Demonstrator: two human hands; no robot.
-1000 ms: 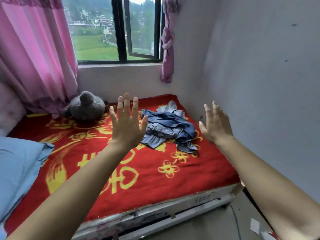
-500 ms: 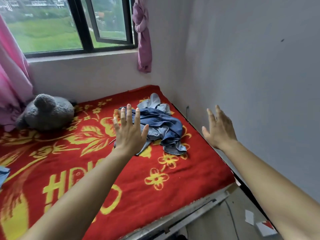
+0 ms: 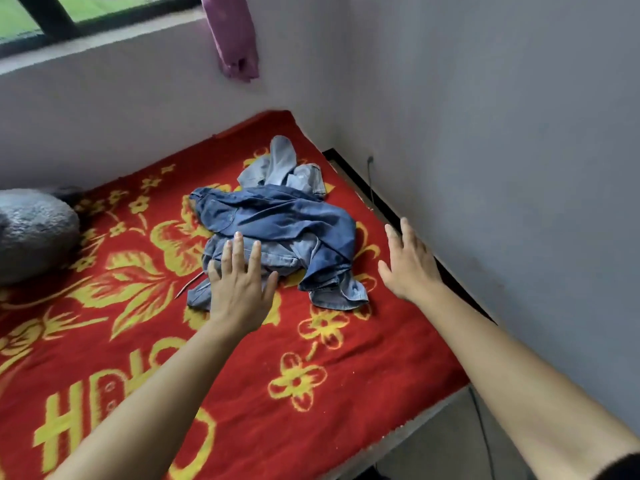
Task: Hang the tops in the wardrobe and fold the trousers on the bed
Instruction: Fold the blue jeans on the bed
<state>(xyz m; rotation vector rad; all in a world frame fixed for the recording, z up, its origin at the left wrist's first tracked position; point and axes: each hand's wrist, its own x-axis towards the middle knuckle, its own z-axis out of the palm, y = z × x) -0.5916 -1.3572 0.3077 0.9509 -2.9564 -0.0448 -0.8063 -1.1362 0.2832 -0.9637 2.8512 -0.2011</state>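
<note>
A crumpled heap of blue denim clothes [image 3: 277,220] lies on the bed near its far right corner, with a paler denim piece at the back. My left hand [image 3: 239,282] is stretched out flat, fingers spread, over the near left edge of the heap; whether it touches the cloth I cannot tell. My right hand [image 3: 408,261] is open too, fingers straight, hovering to the right of the heap near the bed's wall-side edge. Neither hand holds anything. No wardrobe is in view.
The bed carries a red blanket with yellow flowers and letters [image 3: 311,375]. A grey plush toy [image 3: 31,233] lies at the left. A grey wall [image 3: 502,150] runs close along the bed's right side. A knotted purple curtain [image 3: 232,39] hangs below the window sill.
The view has dropped and closed in on the bed. Both hands have moved forward and down toward the denim heap; the left one now reaches its near edge.
</note>
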